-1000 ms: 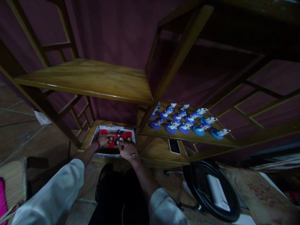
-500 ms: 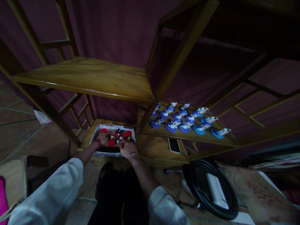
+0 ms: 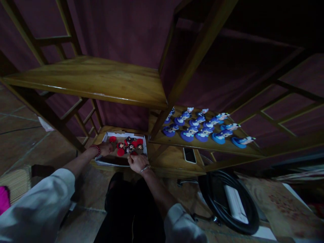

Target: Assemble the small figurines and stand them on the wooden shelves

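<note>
A shallow white-rimmed cardboard box [image 3: 145,143] on the low shelf holds several small dark-haired figurines [image 3: 130,147] with round red bases. At its left side my left hand [image 3: 105,149], with a red bead bracelet, reaches over the rim. Its fingers look curled together close to a red disc [image 3: 112,139]; whatever they hold is too dim to make out. My right hand [image 3: 138,163], wearing a silver bangle, is over the front right part of the box. Its fingers are pressed together beside a red base, and what is between them is hidden.
Several blue and purple figurines [image 3: 187,134] stand in rows on the shelf to the right. Below them lies a phone [image 3: 189,155]. A wooden upper shelf [image 3: 88,79] hangs over the box. At lower right is a black-rimmed stool [image 3: 211,206] with a white box on it.
My left hand has drawn back a little to the left within the box. My right hand has shifted slightly, its fingers closer together. The view has shifted slightly.
</note>
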Demonstrator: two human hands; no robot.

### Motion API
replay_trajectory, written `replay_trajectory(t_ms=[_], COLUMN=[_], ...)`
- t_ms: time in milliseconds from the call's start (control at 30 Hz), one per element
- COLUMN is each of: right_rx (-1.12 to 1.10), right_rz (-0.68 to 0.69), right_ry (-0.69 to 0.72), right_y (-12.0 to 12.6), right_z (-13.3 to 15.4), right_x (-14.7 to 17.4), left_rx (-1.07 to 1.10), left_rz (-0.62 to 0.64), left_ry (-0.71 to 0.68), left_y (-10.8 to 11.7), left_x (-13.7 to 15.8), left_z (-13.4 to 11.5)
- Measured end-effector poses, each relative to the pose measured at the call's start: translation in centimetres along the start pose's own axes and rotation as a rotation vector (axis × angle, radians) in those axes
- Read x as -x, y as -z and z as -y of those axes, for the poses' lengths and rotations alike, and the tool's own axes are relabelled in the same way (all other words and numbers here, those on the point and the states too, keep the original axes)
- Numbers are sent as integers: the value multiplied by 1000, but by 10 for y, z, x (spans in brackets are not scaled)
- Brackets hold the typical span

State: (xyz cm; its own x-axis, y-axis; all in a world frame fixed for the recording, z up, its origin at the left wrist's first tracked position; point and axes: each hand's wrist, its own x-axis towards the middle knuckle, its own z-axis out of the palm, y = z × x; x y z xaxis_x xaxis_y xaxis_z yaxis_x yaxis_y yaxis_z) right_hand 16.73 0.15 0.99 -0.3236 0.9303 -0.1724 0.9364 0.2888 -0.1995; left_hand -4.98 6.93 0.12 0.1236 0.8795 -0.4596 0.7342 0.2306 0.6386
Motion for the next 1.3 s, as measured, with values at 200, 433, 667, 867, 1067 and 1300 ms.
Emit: replay_trajectory(t_ms=[200,433,667,867,1067,1300], right_rx=[-28,70,157,187,163,180], right_rz=[-34,44,26,-33,-68,-1], right_ry=[261,416,372,206,249,259], right_y=[-8,-24,-21,-23,-18,-11], right_z=[-5,-10,-3,-13,-31,-38], right_x=[25,25,31,42,52,46], left_rx=[-302,-452,-560,-570,-571,-541], left_rz=[-33,-342,-636,-524,-499,-500], left_ry=[-243,-476,-67,28,17,29], left_y=[-8,-16,-14,-18,-21,-15], left_x=[35,56,54,41,43,37], left_z=[20,46,41,40,28,14])
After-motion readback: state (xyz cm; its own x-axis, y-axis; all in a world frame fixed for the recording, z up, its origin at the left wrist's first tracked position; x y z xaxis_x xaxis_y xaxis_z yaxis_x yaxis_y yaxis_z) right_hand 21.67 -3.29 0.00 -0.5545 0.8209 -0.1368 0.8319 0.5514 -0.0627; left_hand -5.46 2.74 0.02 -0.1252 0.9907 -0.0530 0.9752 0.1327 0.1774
